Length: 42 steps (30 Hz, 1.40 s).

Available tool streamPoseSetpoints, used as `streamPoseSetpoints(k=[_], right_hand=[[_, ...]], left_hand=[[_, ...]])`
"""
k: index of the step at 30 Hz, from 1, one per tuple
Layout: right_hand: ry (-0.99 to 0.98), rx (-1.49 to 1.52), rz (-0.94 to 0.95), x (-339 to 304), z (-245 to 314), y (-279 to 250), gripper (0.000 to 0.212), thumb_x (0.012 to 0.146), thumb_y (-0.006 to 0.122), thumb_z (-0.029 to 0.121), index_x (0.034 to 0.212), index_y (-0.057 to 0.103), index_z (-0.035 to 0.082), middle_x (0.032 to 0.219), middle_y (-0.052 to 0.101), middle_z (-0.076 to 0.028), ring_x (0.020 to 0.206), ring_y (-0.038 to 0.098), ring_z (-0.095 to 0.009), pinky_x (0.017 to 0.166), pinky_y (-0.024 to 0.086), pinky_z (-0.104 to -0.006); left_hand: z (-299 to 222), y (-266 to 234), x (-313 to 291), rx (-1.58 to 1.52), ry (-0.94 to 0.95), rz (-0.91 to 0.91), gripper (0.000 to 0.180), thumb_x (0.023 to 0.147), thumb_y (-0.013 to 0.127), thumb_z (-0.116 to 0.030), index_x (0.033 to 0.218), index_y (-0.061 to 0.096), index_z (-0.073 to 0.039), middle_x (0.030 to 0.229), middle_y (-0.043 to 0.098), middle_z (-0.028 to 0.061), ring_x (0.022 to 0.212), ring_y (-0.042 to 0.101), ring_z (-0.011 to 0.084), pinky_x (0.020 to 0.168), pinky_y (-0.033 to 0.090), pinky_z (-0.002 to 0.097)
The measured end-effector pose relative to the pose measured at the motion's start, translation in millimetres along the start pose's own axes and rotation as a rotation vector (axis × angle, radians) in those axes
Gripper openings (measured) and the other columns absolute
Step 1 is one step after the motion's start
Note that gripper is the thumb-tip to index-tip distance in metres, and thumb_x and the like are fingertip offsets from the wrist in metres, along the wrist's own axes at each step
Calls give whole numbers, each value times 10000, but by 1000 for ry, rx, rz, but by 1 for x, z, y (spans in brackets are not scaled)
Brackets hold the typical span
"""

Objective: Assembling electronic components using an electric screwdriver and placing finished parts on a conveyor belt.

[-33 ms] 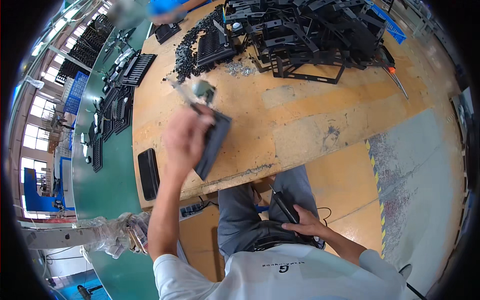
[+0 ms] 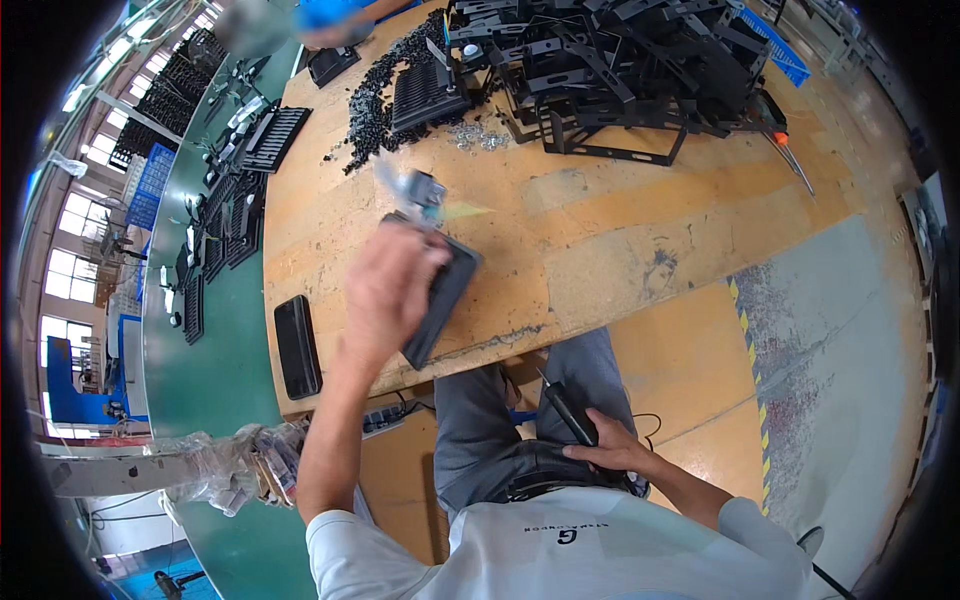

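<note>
Wooden-topped counter point(image 2: 600, 240), worn and tan, its front edge chipped, fills the middle of the workshop, with a long, smooth green counter point(image 2: 235, 330) along its left side carrying rows of black slotted parts point(image 2: 275, 140). At the far side of the tan counter, a blue sleeve point(image 2: 325, 12) of another person shows.

The left hand point(image 2: 388, 290), blurred, is over the tan counter near its front edge; its fingers are curled and pinching a flat, black rectangular plate point(image 2: 443, 305), which lies aslant under the hand. At the plate's far end is a small grey-and-white piece point(image 2: 425, 190), too blurred to make out. Left of the hand lies a black, round-cornered phone point(image 2: 298, 348).

The right hand point(image 2: 617, 448) rests over the lap, fingers wrapped around a black, cylindrical handheld driver point(image 2: 571, 412) with a thin metal tip.

Beyond the plate are scattered tiny black parts point(image 2: 370, 115), small silvery rings point(image 2: 480, 136) and a large heap of black metal brackets point(image 2: 610, 75). Beside the heap lies 1 orange-handled screwdriver point(image 2: 782, 138).
</note>
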State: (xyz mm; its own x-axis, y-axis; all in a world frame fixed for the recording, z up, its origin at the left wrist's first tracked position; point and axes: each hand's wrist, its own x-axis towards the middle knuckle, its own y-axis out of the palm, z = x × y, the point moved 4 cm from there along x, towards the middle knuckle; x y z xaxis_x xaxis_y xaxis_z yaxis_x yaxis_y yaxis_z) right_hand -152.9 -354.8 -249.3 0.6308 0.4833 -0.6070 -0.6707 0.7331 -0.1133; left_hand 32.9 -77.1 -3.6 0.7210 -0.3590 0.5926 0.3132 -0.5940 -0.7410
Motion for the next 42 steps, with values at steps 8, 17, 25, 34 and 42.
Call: streamPoseSetpoints(k=[8,17,25,34,42], right_hand=[[-52,-27,-121,-13,-1,5,903,796,808,503,1323,459,-143,1163,638,-299,1058,664,-326,915,508,-400],[-126,3,0,-11,2,11,760,852,765,516,1235,485,-78,843,669,-165,680,681,-209,629,529,-354],[-35,126,-70,-26,1,1,760,851,773,490,1260,477,-78,832,674,-167,670,676,-213,625,531,-339],[-16,71,-95,-24,-5,0,793,811,773,532,1241,500,-76,927,685,-241,855,705,-328,775,534,-420],[-48,39,-246,-26,-22,-4,920,785,755,608,1316,479,-90,1091,660,-303,1056,665,-405,921,505,-438]], left_hand=[[-36,53,-41,-47,-91,97,150,864,683,-14,1001,637,25,1105,680,172,1051,659,377,1002,496,448],[-22,72,-7,-36,284,338,170,855,693,-43,988,628,39,1081,673,190,1045,666,373,880,563,408],[-8,12,68,-226,107,17,134,893,684,-92,950,693,29,956,704,146,906,675,312,812,532,414],[-43,146,175,115,381,258,203,856,694,-87,1046,699,-13,1007,690,144,986,653,329,847,536,420],[-31,208,188,627,607,277,213,801,763,-208,900,617,-88,895,631,66,900,659,242,769,532,404]])
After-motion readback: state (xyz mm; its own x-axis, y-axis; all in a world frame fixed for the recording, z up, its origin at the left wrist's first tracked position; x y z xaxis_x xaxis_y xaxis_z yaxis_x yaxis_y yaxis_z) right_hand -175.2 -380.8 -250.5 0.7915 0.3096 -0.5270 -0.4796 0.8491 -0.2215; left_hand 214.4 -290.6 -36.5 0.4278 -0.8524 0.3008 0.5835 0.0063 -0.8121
